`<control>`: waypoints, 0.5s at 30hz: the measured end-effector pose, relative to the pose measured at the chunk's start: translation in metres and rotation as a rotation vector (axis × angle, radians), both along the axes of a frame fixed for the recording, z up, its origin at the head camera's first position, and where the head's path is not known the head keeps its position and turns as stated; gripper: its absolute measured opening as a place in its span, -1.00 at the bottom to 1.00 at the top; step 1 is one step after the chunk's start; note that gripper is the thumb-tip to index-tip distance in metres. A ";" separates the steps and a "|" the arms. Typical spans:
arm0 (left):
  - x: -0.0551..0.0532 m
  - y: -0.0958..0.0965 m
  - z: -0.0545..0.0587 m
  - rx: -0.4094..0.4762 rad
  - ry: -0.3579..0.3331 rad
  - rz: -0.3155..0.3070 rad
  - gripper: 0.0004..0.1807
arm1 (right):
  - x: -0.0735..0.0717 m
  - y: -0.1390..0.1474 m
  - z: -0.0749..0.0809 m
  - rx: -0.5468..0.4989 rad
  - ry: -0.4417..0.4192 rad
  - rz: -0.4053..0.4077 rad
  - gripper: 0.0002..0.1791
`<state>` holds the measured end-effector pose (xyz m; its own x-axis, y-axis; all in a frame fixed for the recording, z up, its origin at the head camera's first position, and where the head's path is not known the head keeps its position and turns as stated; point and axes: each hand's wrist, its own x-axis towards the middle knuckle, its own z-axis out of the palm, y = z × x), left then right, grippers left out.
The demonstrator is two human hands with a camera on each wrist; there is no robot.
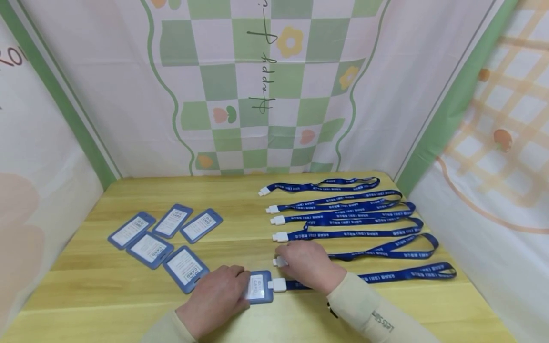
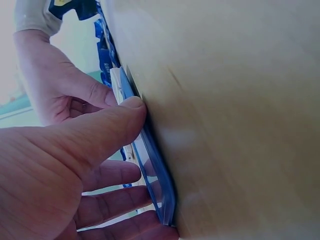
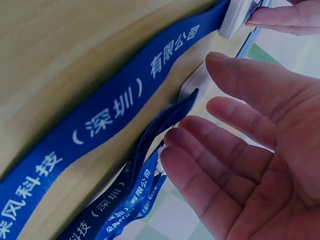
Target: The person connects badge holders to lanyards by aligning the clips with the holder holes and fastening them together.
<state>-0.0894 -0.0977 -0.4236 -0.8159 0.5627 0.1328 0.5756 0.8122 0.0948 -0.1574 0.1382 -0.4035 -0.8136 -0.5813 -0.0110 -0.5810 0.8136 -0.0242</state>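
head view bright; pale sheen on tabletop [image 1: 261, 325]; wrist views dimmer, left one's edge overexposed

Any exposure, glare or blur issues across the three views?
Head: fairly even light, pale sheen at the table's front; left wrist: upper-left corner blown out, tabletop soft and hazy, dark shadow along the card holder; right wrist: dimmer, but the nearest lanyard's print reads sharply.

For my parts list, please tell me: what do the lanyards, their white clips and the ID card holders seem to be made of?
Lanyards: flat, supple bands with slight sheen, so probably synthetic fabric. White clips: smooth, blocky, likely moulded plastic. ID card holders: stiff, straight blue edges suggest hard, smooth plastic; the exact type cannot be told.
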 end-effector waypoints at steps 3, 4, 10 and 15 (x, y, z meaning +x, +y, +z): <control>0.000 0.000 -0.001 -0.002 -0.005 0.001 -0.44 | -0.001 -0.001 -0.001 0.009 -0.013 -0.004 -0.79; 0.000 0.000 -0.001 -0.002 -0.007 0.001 -0.44 | -0.001 -0.001 -0.001 0.012 -0.015 -0.004 -0.79; 0.000 0.000 -0.001 0.000 0.006 -0.003 -0.45 | -0.002 -0.003 -0.002 0.020 -0.016 -0.003 -0.83; 0.000 0.000 0.000 -0.009 -0.007 0.002 -0.43 | -0.003 -0.004 -0.003 0.013 -0.022 -0.018 -0.90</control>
